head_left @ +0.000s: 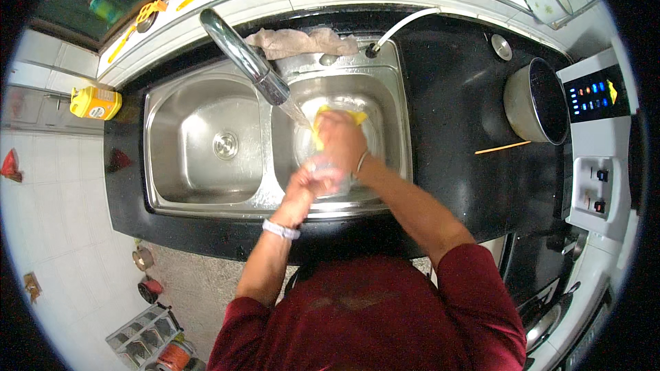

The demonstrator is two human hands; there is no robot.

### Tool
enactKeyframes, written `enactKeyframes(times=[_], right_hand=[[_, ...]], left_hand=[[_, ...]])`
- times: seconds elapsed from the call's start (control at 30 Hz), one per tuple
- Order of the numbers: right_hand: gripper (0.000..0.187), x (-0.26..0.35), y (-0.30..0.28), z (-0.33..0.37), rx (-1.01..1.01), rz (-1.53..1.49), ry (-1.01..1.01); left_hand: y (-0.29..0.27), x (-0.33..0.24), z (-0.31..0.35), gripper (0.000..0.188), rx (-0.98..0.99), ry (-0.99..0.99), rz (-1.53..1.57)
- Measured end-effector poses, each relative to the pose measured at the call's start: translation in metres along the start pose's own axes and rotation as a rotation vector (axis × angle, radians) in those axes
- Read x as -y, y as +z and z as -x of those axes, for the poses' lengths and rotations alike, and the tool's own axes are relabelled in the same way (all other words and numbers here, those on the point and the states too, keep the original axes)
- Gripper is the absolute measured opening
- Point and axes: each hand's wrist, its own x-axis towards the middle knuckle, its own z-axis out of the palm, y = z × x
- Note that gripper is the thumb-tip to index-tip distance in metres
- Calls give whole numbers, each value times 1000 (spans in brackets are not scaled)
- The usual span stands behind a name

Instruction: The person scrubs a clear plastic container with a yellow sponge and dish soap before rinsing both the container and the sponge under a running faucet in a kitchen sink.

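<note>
Both my hands are over the right basin (392,117) of a steel double sink, under the chrome faucet (240,55), from which water runs. My right hand (342,141) is closed on a yellow cloth (357,117), whose corners stick out past the fingers. Close below it, my left hand (313,178) has its fingers curled around something pale or clear, blurred by motion and partly covered by the right hand; its kind does not show. Foamy or clear rounded outlines show in the basin around the hands. The left basin (206,165) has a round drain.
A crumpled greyish rag (302,42) lies behind the faucet. On the black counter to the right are a deep metal pot (526,99), an orange stick (503,148) and a small round metal lid (501,47). A yellow jug (96,103) stands at the left end.
</note>
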Motion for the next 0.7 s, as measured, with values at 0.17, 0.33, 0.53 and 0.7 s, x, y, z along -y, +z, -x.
enactKeyframes(times=[0.17, 0.33, 0.53, 0.7], right_hand=[[22, 39, -18, 19, -283, -293, -176], [23, 2, 5, -7, -93, -100, 3], [25, 42, 6, 16, -356, -295, 5], [27, -29, 19, -5, -17, -80, -31]], left_hand=[[-5, -3, -18, 39, -28, 119, 268], [1, 11, 1, 37, -54, 1, 138], [1, -17, -16, 42, -71, 32, 327], [9, -1, -3, 45, 19, 9, 213]])
